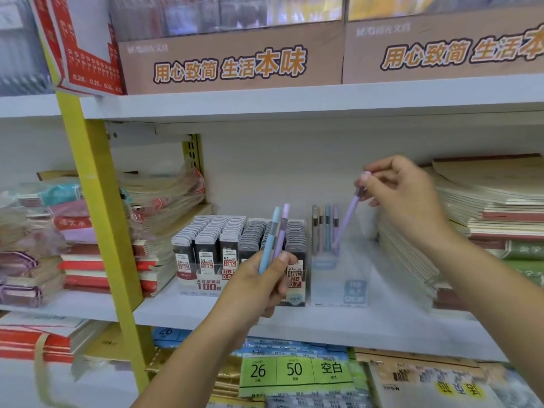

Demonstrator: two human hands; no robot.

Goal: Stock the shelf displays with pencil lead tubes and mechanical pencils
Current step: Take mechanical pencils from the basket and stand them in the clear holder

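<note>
**Ann:** So, how many does the left hand [259,281] hold?

**Ben:** Two. One blue mechanical pencil [268,242] and one purple mechanical pencil [282,228]. The fingers are curled tight round both. They stick up in front of the lead tubes [212,234].

**Ann:** And the right hand [406,201]?

**Ben:** One. Its fingers pinch the top of a lilac mechanical pencil [347,222]. It leans, with its tip down inside the clear display box [338,278].

**Ann:** Are there more in that box?

**Ben:** Yes, four standing pencils [325,228] in a row at the back.

**Ann:** How many rows of lead tubes?

**Ben:** Six, I think, side by side. They are just left of the clear box, on the white shelf [323,325]. The hand hides part of one row.

**Ann:** What else?

**Ben:** Stacks of notebooks [485,201] on both sides of the shelf.
</note>
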